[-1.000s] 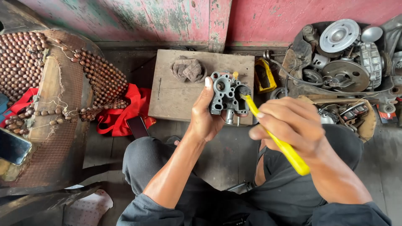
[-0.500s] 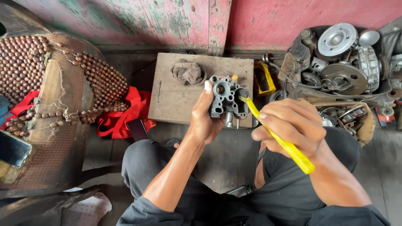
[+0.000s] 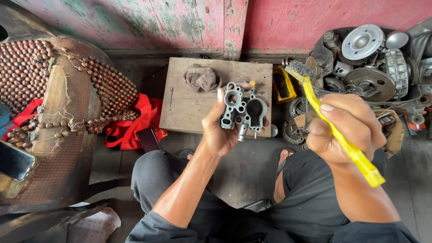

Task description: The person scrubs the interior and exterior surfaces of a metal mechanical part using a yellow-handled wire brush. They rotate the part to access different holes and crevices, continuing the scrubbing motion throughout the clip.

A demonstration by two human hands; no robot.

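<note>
Head view: one square wooden board (image 3: 189, 101) lies beyond the hands, one crumpled grey rag (image 3: 202, 77) on it. The left hand (image 3: 218, 128) clasps one grey cast-metal engine part (image 3: 240, 110) upright. The right hand (image 3: 344, 128), well apart, is fisted around one yellow-handled wire brush (image 3: 335, 130), bristles raised clear.

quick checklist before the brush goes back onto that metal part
1. Left hand grips the grey metal part firmly: ok.
2. Right hand holds the yellow brush by its handle: ok.
3. Bristles clear of the part, raised off to its right: ok.
4. Part's open cavity faces the camera: ok.
5. Cavity clean inside: cannot tell.
6. Wooden board below has bare space beside the rag: ok.
</note>
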